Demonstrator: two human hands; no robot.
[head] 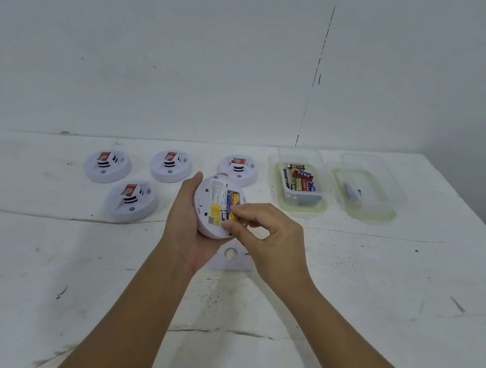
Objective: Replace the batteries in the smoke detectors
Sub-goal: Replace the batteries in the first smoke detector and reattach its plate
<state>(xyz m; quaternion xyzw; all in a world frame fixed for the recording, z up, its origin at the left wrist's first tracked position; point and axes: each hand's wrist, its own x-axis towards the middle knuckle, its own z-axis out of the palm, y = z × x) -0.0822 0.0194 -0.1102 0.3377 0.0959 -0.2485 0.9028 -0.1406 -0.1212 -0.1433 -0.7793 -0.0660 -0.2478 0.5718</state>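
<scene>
L hand point(192, 223) grips detector point(213, 207) over table point(374, 287), back up. R hand point(263, 234) pinches battery point(233, 215) at bay. Best: keep detector steady, lift battery end first, drop in tub point(301, 187) w/ batts.

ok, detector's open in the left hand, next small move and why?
Probably pull the yellow battery out of the round white smoke detector: the right hand already pinches it in the open bay while the left hand steadies the body.
</scene>
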